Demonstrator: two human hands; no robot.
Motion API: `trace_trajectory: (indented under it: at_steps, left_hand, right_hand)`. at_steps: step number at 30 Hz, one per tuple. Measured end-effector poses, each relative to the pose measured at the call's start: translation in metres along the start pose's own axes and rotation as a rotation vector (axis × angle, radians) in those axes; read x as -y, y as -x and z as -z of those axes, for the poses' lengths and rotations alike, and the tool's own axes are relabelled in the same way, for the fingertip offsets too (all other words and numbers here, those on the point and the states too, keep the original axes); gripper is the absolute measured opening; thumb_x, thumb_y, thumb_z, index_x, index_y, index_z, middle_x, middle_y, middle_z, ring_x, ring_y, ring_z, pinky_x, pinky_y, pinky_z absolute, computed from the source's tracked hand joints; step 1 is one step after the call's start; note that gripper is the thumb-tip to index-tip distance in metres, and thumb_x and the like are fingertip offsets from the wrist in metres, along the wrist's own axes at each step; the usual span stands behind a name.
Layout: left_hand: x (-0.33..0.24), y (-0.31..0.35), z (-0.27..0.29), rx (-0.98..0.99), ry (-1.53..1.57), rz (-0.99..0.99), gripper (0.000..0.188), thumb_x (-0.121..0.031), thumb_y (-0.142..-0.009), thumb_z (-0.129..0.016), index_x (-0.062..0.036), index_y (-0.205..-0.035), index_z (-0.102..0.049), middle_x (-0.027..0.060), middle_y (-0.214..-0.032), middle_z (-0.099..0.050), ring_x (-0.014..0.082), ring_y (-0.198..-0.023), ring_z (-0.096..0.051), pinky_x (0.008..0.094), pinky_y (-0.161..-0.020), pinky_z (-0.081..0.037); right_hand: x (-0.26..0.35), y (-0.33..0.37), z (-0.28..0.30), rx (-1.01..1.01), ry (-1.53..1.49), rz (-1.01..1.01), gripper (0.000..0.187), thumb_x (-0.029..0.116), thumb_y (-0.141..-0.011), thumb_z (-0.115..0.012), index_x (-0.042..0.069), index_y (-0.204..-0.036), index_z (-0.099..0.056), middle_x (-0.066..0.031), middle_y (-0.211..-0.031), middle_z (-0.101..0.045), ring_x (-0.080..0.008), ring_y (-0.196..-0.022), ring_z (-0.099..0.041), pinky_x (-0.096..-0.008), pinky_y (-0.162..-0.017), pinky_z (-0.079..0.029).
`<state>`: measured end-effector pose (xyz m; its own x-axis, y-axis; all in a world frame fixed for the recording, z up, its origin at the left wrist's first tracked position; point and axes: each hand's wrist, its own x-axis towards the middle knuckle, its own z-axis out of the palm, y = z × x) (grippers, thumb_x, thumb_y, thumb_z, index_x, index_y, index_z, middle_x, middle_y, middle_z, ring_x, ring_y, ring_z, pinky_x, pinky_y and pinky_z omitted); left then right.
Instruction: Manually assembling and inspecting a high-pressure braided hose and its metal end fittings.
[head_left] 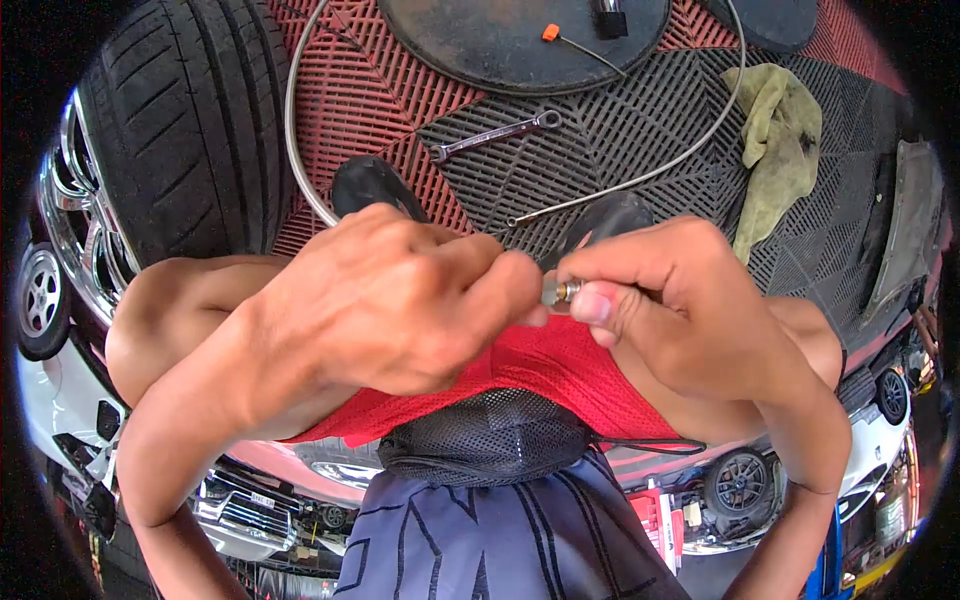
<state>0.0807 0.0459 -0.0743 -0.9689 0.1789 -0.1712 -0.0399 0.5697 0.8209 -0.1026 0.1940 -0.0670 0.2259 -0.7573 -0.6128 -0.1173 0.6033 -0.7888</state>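
My left hand [400, 300] and my right hand [690, 310] meet above my lap, fingers closed. Pinched between them is a small metal fitting [566, 291], brass and silver in colour, with a pale translucent part toward the left hand. My right thumb and forefinger grip its metal end; my left fingers close round the pale end and hide most of it. A grey braided hose [293, 110] passes behind my left hand, so whether it joins the fitting is hidden. On the right, a similar hose length [660, 168] ends in a metal fitting on the floor.
A combination wrench [495, 136] lies on the red and black grated floor tiles [600, 130]. Beyond it, a black round board [460, 45] carries an orange-tipped cable [552, 33]. A wheel's tyre [190, 130] stands at left; a dirty yellowish rag [785, 140] lies at right.
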Motion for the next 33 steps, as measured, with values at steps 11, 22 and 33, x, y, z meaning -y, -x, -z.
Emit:
trace_trajectory:
  at_steps: [11,22,33]
  left_hand:
    - [-0.008,-0.015,0.016,0.062,0.084,0.147,0.014,-0.013,-0.087,-0.062,-0.0019,-0.095,-0.058,0.0105,-0.065,-0.056,0.0303,-0.053,-0.059,0.0389,-0.047,-0.047]
    - [-0.002,-0.015,0.016,0.040,0.103,0.139,0.017,-0.014,-0.087,-0.062,-0.0013,-0.098,-0.058,0.0116,-0.069,-0.061,0.0309,-0.055,-0.062,0.0386,-0.049,-0.049]
    - [0.000,-0.014,0.009,-0.089,0.141,0.172,0.019,-0.017,-0.084,-0.061,-0.0048,-0.091,-0.049,0.0127,-0.059,-0.055,0.0340,-0.049,-0.057,0.0427,-0.044,-0.044]
  right_hand:
    - [0.005,0.009,0.007,-0.055,-0.197,-0.059,0.021,0.012,-0.093,-0.062,-0.007,-0.099,-0.066,-0.0055,-0.077,-0.066,-0.0071,-0.070,-0.057,-0.0221,-0.061,-0.047]
    - [0.007,0.008,0.007,-0.114,-0.605,-0.201,0.022,0.008,-0.091,-0.065,-0.008,-0.107,-0.064,-0.0105,-0.077,-0.067,-0.0077,-0.058,-0.059,-0.0189,-0.050,-0.047]
    - [0.005,0.006,0.008,-0.099,-0.648,-0.207,0.022,0.009,-0.092,-0.064,-0.007,-0.107,-0.064,-0.0107,-0.076,-0.068,-0.0077,-0.054,-0.058,-0.0199,-0.051,-0.048]
